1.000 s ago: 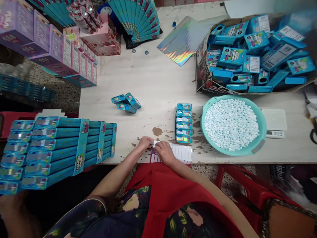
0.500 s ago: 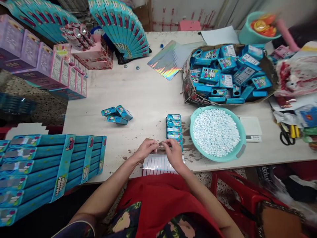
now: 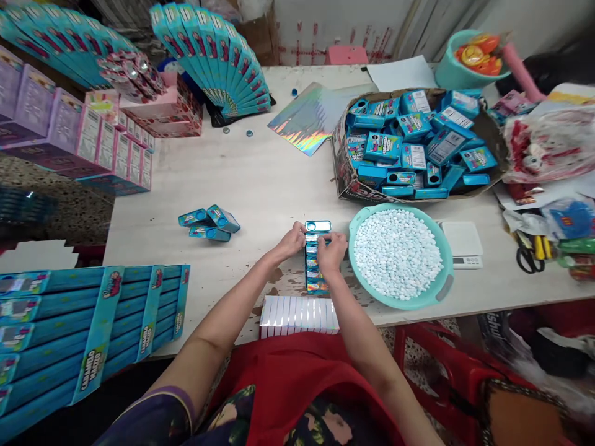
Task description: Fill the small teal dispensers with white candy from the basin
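Both hands (image 3: 312,243) now touch narrow, glossy blue boxes (image 3: 318,262).

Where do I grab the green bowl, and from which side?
Come from the near table edge and take the bowl by its rim, one hand left, one right. It's wide, round and full of pale pieces, so opposite holds should keep it level. The carton crowds its far side; the scale may cramp your right fingers.
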Motion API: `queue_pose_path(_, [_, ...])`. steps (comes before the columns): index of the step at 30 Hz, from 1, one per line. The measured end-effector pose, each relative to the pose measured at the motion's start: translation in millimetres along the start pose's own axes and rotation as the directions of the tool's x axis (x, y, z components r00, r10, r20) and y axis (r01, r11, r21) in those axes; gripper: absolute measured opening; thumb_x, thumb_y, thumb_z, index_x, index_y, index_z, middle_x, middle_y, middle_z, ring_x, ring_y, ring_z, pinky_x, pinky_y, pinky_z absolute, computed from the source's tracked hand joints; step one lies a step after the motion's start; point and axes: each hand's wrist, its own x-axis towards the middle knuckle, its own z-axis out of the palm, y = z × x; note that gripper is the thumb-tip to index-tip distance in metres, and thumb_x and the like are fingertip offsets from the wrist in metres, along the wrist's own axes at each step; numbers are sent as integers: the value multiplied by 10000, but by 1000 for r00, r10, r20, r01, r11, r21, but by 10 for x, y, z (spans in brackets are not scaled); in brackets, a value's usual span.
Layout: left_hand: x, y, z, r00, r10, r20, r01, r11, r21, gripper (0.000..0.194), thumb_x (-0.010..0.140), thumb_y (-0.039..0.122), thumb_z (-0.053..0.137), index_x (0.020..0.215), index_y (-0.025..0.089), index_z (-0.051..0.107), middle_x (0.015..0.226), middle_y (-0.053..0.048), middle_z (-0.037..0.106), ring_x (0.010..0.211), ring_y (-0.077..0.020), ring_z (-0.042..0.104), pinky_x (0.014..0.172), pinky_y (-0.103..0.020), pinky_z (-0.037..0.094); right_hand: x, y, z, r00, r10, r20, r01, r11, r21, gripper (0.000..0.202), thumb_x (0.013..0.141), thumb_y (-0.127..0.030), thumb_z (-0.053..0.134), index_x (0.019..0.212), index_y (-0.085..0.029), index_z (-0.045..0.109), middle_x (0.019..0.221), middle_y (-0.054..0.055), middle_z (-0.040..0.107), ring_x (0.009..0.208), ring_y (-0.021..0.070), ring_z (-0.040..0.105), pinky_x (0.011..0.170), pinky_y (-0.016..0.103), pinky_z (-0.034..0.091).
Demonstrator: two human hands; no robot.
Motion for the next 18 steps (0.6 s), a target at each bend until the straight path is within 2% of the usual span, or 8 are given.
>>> queue_pose_path(1, [-3,-26,7,1000,-8,0,8,999,-39,118,805,175,415,909,207,368,564,81,467,538,-100,446,570,-219,366,-5,18,13,1000,16,-3,-16,1000,4,33,743,-204,578,746,-179,556,897,81,540,936,246,491,889,386,365])
queue_pose_path(4, [-3,-78,37,997,-83,-2,82,981,-174,147,798,193,457,910,209,363,579,84,480,507,-81,445,550,-201,370,-2,49,22,997,76,-21,-76,997,20,205,722,-230,605,894,-164,515,946,88,532,901,236,503,837,366,402])
queue_pose_path(7, [8,-114,104,986,-163,-29,150,956,-254,146,817,246,475,910,214,367,553,82,484,480,-87,470,526,-199,377,21,38,16,996,90,-18,-90,996,28,233,717,-217,591,922,-170,490,938,79,541,885,234,509,827,364,406])
queue_pose_path(10, [-19,-191,189,978,-195,-69,175,958,-228,142,865,346,431,908,218,384,544,72,490,458,-98,478,493,-201,371,46,12,15,996,85,-19,-84,996,32,191,715,-192,570,889,-181,490,947,80,545,930,240,502,872,381,386])
queue_pose_path(13, [-109,-313,252,955,-274,-113,258,956,-136,197,875,408,418,909,214,427,560,56,506,459,-108,485,492,-217,383,61,18,21,994,105,-25,-104,993,49,193,726,-196,565,903,-177,493,954,81,544,915,227,513,861,368,398])
queue_pose_path(16, [-216,-392,317,918,-341,-204,334,940,-70,222,843,399,488,929,194,488,691,-5,586,626,-149,569,600,-262,438,62,66,33,989,148,5,-148,984,103,309,724,-252,608,993,-157,490,964,80,560,867,205,541,806,333,432])
queue_pose_path(18, [-264,-383,392,906,-311,-288,302,950,-76,307,871,423,436,1059,187,495,947,-76,631,889,-193,595,751,-305,452,66,104,48,983,179,38,-182,974,138,398,697,-280,646,1042,-147,498,968,80,579,855,202,556,796,329,440])
